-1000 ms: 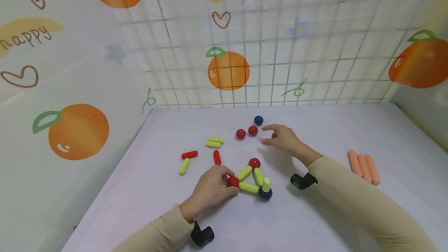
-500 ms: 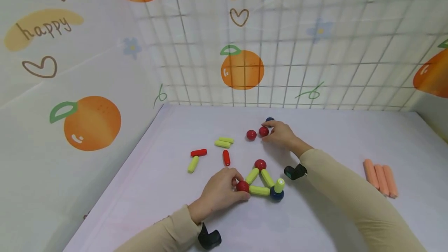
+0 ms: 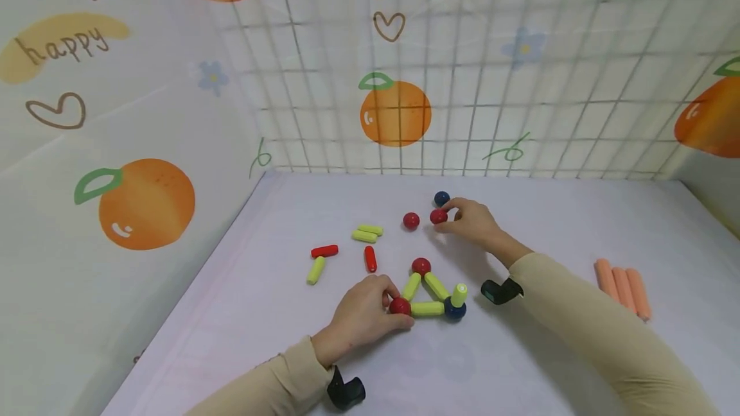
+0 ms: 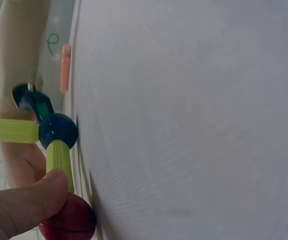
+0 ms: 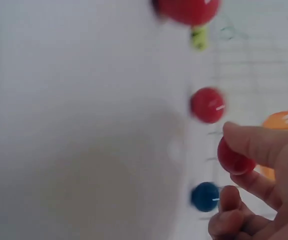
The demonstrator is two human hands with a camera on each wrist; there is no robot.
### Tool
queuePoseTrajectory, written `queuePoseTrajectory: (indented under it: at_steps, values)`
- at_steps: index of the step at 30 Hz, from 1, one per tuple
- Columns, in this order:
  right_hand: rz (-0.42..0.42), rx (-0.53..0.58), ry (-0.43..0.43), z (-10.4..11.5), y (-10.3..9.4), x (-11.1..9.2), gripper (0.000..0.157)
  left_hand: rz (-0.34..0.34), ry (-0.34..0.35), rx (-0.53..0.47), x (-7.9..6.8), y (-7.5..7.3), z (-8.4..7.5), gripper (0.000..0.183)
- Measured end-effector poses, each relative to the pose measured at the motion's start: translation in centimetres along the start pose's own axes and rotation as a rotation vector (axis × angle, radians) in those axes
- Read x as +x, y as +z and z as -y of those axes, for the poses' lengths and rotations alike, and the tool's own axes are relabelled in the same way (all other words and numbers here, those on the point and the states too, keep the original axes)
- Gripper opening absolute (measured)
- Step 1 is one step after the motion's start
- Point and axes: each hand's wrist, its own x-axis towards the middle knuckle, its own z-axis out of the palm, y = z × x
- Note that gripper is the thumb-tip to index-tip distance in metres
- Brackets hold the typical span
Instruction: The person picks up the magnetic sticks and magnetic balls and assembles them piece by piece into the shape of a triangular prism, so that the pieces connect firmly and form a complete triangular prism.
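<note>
Two hands each pinch a ball: the left hand [image 3: 360,313] grips the triangle's [image 3: 428,309] corner ball [image 3: 400,306], low at the table [image 3: 439,371]; the right hand [image 3: 471,223] holds a red ball [image 3: 439,216] near the blue ball [image 3: 442,198]. Both gripped balls look hard, light and slippery (glossy, probably quick to roll), so best held across the middle.

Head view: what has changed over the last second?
The right hand, earlier open, now pinches one loose red ball and has shifted it slightly right, away from the other loose red ball. The stick triangle has turned a little, its blue corner ball swinging forward. The left hand still grips the red corner ball; the loose blue ball stayed put.
</note>
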Motion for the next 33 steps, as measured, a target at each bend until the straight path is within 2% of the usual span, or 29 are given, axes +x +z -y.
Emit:
queuePoseTrajectory:
  at_steps: [4, 8, 12, 16, 22, 33]
  values:
    - [0.020, 0.120, 0.005, 0.7, -2.0, -3.3, 0.057, 0.008, -0.014, -0.001, 0.2, 0.1, -0.1, 0.040]
    - [0.028, 0.191, -0.056, 1.5, -3.5, -7.1, 0.054, 0.005, -0.026, -0.011, 0.3, 0.0, -0.1, 0.040]
    - [0.035, 0.239, -0.095, 1.4, -4.3, -10.5, 0.046, 0.003, -0.014, -0.019, 0.4, 0.0, -0.3, 0.040]
    - [0.048, 0.265, -0.113, 0.8, -4.3, -12.8, 0.040, -0.001, 0.004, -0.024, 0.4, 0.2, -0.3, 0.039]
    - [0.066, 0.289, -0.150, 0.2, -3.8, -14.3, 0.036, -0.008, 0.015, -0.021, 0.3, 0.3, -0.2, 0.038]
    - [0.069, 0.297, -0.198, -0.1, -3.1, -14.6, 0.035, -0.012, 0.019, -0.015, 0.3, 0.4, -0.3, 0.039]
